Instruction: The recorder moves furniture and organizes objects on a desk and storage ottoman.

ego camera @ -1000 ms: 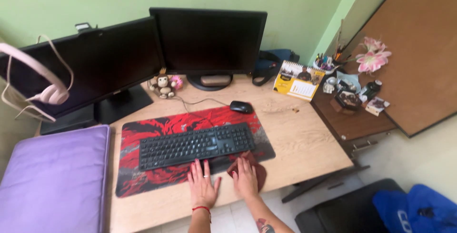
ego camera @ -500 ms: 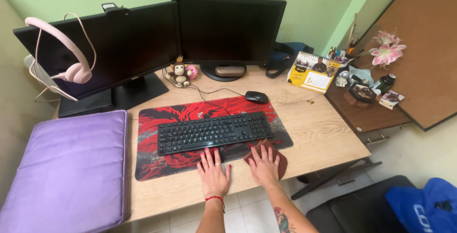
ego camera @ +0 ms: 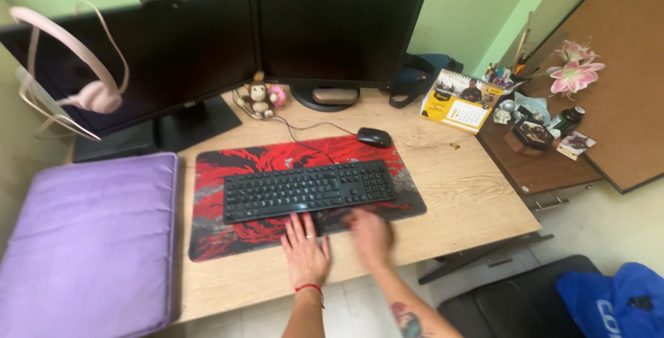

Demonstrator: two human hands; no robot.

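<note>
Here, in the head view, your left hand (ego camera: 305, 255) lies flat and released, fingers spread on the near edge of the red desk mat (ego camera: 228, 231), just below the black keyboard (ego camera: 309, 189), steadying it on the tabletop (ego camera: 463, 200). Your right hand (ego camera: 370, 234) is blurred over the mat's near right edge; you cannot tell whether it grips anything. The mouse (ego camera: 374, 137) sits well apart, behind the keyboard.

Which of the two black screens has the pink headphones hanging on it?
The left monitor, the one angled at the desk's left. The pink headphones hang over its left corner; the right monitor, centred behind the keyboard, carries nothing.
</note>
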